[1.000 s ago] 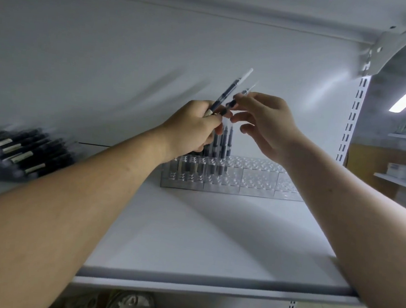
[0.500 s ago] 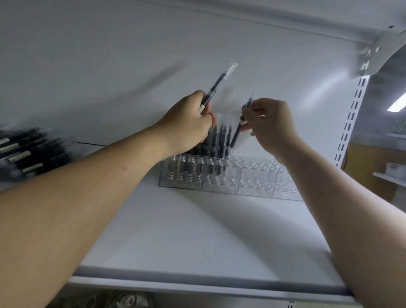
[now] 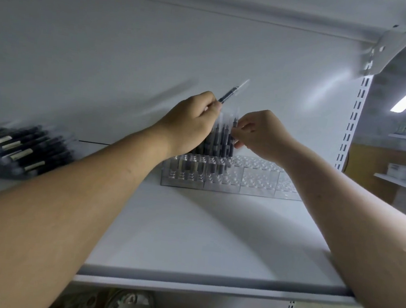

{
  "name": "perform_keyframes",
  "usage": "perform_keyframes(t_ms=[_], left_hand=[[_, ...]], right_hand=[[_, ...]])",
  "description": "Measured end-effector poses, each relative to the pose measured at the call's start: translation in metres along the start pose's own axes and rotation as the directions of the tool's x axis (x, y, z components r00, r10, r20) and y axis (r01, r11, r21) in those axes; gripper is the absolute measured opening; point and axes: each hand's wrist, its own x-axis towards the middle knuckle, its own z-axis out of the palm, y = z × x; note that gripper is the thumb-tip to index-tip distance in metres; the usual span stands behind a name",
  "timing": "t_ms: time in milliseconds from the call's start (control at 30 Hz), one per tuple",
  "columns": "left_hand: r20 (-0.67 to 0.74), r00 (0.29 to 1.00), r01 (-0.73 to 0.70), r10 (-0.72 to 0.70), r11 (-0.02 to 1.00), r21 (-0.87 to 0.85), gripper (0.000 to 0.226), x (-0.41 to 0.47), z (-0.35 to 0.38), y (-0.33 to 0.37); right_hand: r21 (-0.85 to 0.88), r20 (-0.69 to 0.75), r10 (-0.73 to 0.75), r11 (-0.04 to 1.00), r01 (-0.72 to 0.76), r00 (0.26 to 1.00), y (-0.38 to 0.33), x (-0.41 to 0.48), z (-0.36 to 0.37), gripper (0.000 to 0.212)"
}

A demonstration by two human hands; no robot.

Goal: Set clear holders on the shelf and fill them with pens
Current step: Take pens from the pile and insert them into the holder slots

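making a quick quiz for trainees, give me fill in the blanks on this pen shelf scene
The left hand holds a tilted ____ above the holders.
The right hand pinches a pen standing ____ in the holders.
On the shelf, spare pens lie piled at the ____ end.
Missing: pen; upright; left.

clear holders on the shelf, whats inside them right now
Dark pens stand upright in the left end of the clear holders; further right they look empty. The left hand covers part of that cluster, so the pen count cannot be told.
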Motion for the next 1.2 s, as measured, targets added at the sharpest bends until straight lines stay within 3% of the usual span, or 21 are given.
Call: perform_keyframes(t_ms=[167,333,433,533,600,700,767,1000,1200], left_hand=[[0.011,0.999,-0.038,0.037,0.995,0.087,0.019,-0.001,0.000,-0.001],[-0.002,0.998,-0.061,0.062,0.993,0.098,0.015,0.001,0.000,-0.003],[-0.007,0.997,-0.070,0.071,0.994,0.081,0.017,0.001,0.000,-0.001],[-0.022,0.996,-0.080,0.082,0.994,0.075,0.019,0.000,-0.001,-0.001],[-0.049,0.994,-0.091,0.096,0.992,0.086,0.020,0.000,-0.001,-0.001],[-0.091,0.989,-0.109,0.117,0.989,0.097,0.022,0.002,0.000,-0.001],[-0.100,0.987,-0.116,0.126,0.988,0.100,0.023,0.002,0.000,-0.001],[-0.075,0.984,-0.153,0.163,0.980,0.125,0.025,0.001,0.000,0.001],[-0.059,0.981,-0.170,0.183,0.970,0.173,0.018,0.001,-0.002,-0.001]], right_hand=[[-0.039,-0.009,0.029,0.999,-0.029,1.000,0.004,0.002,-0.003,0.020],[-0.148,0.112,0.011,0.989,0.006,0.994,0.009,0.003,-0.001,0.019],[-0.103,0.061,0.023,0.995,-0.017,0.998,0.008,0.003,-0.006,0.020],[-0.023,-0.127,0.005,1.000,-0.008,0.992,0.003,0.004,-0.014,0.028],[0.135,-0.212,-0.030,0.989,0.060,0.977,-0.002,0.004,-0.018,0.022],[0.516,-0.124,-0.028,0.852,0.088,0.992,-0.012,0.000,-0.019,0.011],[0.657,-0.028,-0.036,0.752,0.045,0.999,-0.017,-0.002,-0.018,0.010],[0.780,0.082,-0.093,0.626,-0.006,0.992,-0.019,-0.003,-0.016,0.013],[0.805,0.029,-0.058,0.593,0.011,0.998,-0.023,-0.003,-0.018,0.013]])
